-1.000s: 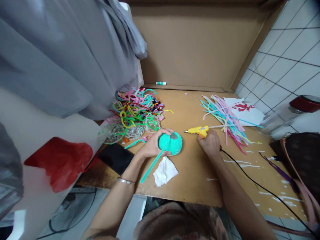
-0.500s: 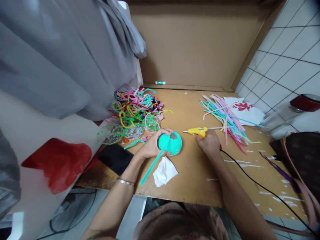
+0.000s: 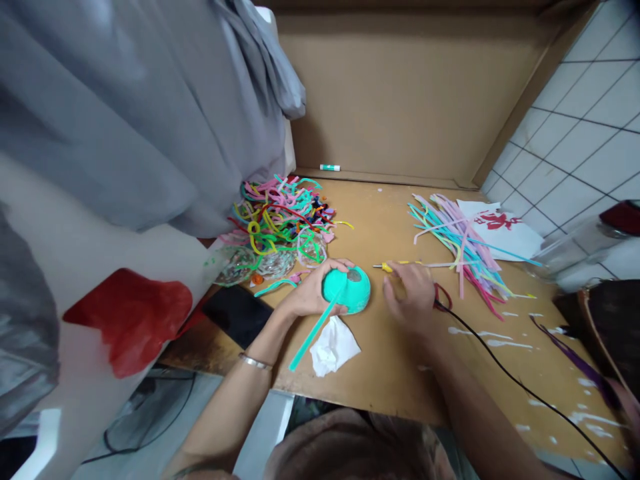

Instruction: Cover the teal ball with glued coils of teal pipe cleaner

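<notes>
My left hand [image 3: 313, 290] is wrapped round a rounded, fuzzy teal form [image 3: 359, 293] with a greyish round spot on top, apparently covered in pipe cleaner. A straight teal pipe cleaner [image 3: 313, 337] sticks out from it towards me. To its right, my right hand [image 3: 413, 293] is over the yellow glue gun [image 3: 387, 267], its thumb and fingers apart. Most of the gun is hidden behind that hand; its metal nozzle points left. A crumpled white tissue [image 3: 334, 347] lies just below the teal form.
A tangled pile of coloured pipe cleaners [image 3: 280, 217] is at the back left, near a dark flat object [image 3: 237, 315]. Straight pipe cleaners [image 3: 463, 233] lie at the right, beside a clear bottle [image 3: 575, 243]. The black cord [image 3: 510, 373] crosses the right side. A glue stick [image 3: 330, 168] lies at the back.
My right hand has loosened from the glue gun's handle and moved left over its body. My left hand still holds the teal form. The whole view has shifted slightly.
</notes>
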Action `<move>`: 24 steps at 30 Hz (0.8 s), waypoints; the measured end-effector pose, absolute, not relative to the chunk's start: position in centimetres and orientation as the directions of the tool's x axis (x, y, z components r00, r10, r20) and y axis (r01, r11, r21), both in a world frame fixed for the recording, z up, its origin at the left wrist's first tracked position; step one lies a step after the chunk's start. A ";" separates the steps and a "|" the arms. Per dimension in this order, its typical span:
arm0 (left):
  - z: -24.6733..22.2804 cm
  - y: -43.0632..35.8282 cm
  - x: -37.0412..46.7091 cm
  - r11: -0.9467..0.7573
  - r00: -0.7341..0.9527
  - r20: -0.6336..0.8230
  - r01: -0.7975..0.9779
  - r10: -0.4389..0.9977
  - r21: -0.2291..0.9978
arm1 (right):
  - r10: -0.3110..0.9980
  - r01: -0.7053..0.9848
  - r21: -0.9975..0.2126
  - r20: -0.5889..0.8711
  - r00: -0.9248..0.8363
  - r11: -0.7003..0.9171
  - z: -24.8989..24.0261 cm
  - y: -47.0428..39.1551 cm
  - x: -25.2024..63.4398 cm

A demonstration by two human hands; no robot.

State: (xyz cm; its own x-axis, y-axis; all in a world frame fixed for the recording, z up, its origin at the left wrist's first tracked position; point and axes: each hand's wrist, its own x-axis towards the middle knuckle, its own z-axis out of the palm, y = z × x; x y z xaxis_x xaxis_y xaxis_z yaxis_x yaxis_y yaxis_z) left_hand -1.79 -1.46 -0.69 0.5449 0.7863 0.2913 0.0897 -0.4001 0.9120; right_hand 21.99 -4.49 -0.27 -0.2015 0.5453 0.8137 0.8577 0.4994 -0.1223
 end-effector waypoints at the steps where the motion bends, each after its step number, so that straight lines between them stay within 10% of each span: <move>1: -0.8 -1.4 -1.8 -0.398 0.544 0.291 0.086 0.787 0.914 | 0.507 0.825 -0.084 0.822 -0.260 0.559 0.3 -5.0 21.2; 9: -1.0 -1.4 -1.7 -0.409 0.549 0.319 0.046 0.773 0.911 | 0.340 0.666 0.098 0.800 -0.495 0.740 2.2 -6.3 16.6; 18: -1.1 -1.2 -1.6 -0.453 0.563 0.358 0.034 0.745 0.891 | 0.737 0.389 -0.655 0.668 -0.102 0.648 0.9 -6.0 18.5; 24: -0.9 -1.3 -1.7 -0.465 0.571 0.352 0.059 0.742 0.884 | 0.835 0.382 -0.777 0.549 0.023 0.500 0.6 -5.6 18.6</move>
State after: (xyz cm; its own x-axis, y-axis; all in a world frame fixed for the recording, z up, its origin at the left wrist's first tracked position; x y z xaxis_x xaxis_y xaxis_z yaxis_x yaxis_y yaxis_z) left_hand -1.67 -1.26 -0.94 0.5709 0.7417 0.3520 0.0586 -0.4645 0.8836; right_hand 18.63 -5.57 0.61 0.0227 0.8354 0.5492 0.3822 0.5003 -0.7769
